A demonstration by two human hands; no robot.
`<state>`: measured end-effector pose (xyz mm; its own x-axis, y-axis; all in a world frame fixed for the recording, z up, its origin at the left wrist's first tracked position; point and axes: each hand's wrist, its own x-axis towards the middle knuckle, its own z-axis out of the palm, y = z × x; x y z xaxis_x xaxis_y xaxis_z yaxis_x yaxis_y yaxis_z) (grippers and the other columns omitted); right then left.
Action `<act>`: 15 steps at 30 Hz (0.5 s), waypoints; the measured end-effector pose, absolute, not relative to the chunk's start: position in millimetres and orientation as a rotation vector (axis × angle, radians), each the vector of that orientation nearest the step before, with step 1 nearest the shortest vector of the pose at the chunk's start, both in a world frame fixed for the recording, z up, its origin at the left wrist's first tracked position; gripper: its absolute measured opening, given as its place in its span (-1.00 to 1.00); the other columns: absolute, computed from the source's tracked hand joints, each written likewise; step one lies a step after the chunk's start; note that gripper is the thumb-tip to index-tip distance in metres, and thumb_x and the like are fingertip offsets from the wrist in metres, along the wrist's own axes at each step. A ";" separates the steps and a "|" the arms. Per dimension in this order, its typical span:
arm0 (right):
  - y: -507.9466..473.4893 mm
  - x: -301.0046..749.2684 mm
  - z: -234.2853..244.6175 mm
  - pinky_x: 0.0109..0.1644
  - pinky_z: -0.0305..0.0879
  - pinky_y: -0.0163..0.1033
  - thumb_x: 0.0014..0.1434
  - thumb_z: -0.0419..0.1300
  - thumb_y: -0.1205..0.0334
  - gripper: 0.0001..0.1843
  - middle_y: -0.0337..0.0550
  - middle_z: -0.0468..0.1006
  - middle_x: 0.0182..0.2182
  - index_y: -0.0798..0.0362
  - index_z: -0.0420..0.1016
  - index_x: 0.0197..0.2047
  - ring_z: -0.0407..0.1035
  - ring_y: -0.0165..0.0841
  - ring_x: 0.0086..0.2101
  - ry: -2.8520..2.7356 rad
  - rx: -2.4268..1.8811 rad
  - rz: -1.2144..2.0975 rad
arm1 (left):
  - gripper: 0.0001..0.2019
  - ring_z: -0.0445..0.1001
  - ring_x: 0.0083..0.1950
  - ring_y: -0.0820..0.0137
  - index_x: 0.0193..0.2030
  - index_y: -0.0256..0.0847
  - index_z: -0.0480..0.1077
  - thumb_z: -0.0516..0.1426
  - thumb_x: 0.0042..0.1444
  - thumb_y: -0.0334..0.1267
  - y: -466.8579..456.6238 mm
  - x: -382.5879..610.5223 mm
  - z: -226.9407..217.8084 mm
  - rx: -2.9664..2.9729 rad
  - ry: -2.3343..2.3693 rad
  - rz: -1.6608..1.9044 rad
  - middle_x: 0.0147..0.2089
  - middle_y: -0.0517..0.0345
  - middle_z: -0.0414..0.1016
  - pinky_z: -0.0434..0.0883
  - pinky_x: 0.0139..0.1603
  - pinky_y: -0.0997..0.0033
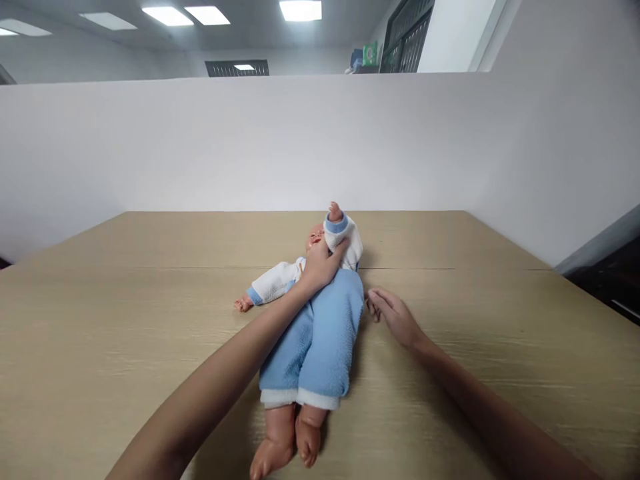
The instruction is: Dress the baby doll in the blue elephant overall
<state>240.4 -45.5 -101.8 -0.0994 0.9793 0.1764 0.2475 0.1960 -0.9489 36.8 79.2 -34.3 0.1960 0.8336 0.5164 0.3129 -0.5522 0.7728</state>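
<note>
A baby doll (333, 333) lies on its back on the wooden table, head away from me and bare feet towards me. It wears fuzzy blue trousers with white cuffs and a white top with blue cuffs. My left hand (323, 263) is closed around the upper part of the doll's raised sleeve (353, 243), across its chest. The doll's other arm (273, 283) stretches out to the left. Just right of the blue trousers, my right hand (390, 312) hovers near the tabletop with curled fingers, apart from the doll; nothing shows in it.
The wooden table (150, 300) spreads out on both sides, with a seam running across it. A white wall (300, 147) stands behind its far edge. At the right edge of view is a dark object (610, 273) beyond the table.
</note>
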 end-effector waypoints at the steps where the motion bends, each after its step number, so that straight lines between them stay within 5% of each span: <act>1: -41.8 243.0 -102.2 -0.20 0.41 -0.16 0.49 0.04 -0.21 -0.56 -0.19 0.56 -0.31 -0.04 0.54 -0.04 0.47 -0.26 -0.34 -1.488 -1.201 1.027 | -0.61 0.57 0.25 0.03 0.18 -0.17 0.55 0.13 0.46 0.04 75.9 41.7 -33.2 2.064 1.105 1.288 0.19 -0.10 0.67 0.38 0.35 0.04; 4: -31.3 254.1 -101.0 -0.03 0.53 -0.07 0.49 -0.04 -0.27 -0.43 -0.03 0.65 0.05 -0.13 0.40 0.32 0.60 -0.17 -0.10 -1.222 -1.133 1.257 | -0.58 0.57 0.20 -0.04 0.23 -0.16 0.48 0.10 0.46 0.06 62.0 57.2 -29.7 2.376 1.237 1.078 0.14 -0.15 0.66 0.41 0.26 -0.04; 7: -23.7 267.4 -98.8 0.21 0.49 0.05 0.48 -0.09 -0.34 -0.35 -0.03 0.60 0.27 -0.21 0.33 0.42 0.58 -0.12 0.11 -0.882 -1.005 1.511 | -0.52 0.51 0.23 -0.12 0.31 -0.16 0.41 0.15 0.41 0.06 46.7 69.6 -26.4 2.631 1.251 0.927 0.17 -0.18 0.60 0.36 0.28 -0.14; 12: -20.6 279.2 -100.2 0.49 0.22 0.26 0.36 -0.22 -0.59 -0.02 0.17 0.60 0.29 -0.04 0.35 0.44 0.55 0.03 0.23 -0.666 -0.837 1.575 | -0.27 0.43 0.33 -0.05 0.51 -0.15 0.17 0.26 0.32 0.05 33.5 61.4 -20.5 2.703 1.065 0.876 0.26 -0.16 0.51 0.31 0.37 -0.09; 15: -23.6 280.6 -99.3 0.47 0.28 0.28 0.34 -0.15 -0.61 -0.05 0.12 0.65 0.25 -0.06 0.43 0.39 0.59 0.02 0.19 -0.720 -0.832 1.539 | -0.50 0.44 0.32 0.06 0.40 -0.10 0.29 0.15 0.44 0.04 35.5 31.6 -20.1 2.611 1.031 0.991 0.29 -0.09 0.51 0.31 0.38 0.03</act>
